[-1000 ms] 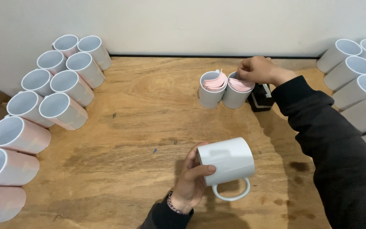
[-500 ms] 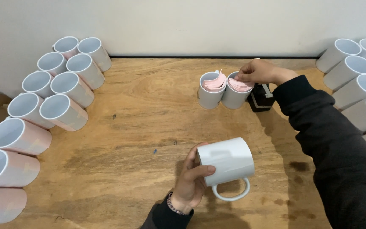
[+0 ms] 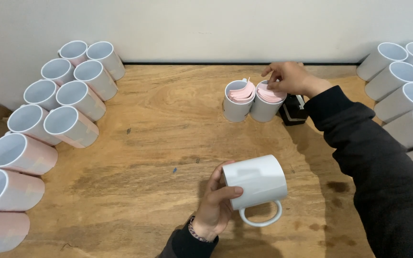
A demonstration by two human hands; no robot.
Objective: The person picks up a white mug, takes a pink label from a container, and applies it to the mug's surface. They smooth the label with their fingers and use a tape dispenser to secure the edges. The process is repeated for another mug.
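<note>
My left hand [image 3: 214,203] grips a plain white mug [image 3: 256,184] lying on its side on the wooden table [image 3: 158,143], handle toward me. My right hand [image 3: 290,79] reaches to the far side, fingers pinching at the pink sheets in the right one of two upright white mugs [image 3: 266,102]. The left upright mug [image 3: 237,100] also holds curled pink sheets. A small black object [image 3: 293,112] sits just right of those mugs, partly under my wrist.
Several mugs lie on their sides in rows along the left edge [image 3: 48,119], some wrapped in pink. More white mugs are stacked at the right edge [image 3: 402,91]. A pale wall [image 3: 206,28] closes off the back of the table.
My right hand has shifted slightly over the right upright mug, fingers working at the pink sheets. The left hand and its mug stay put.
</note>
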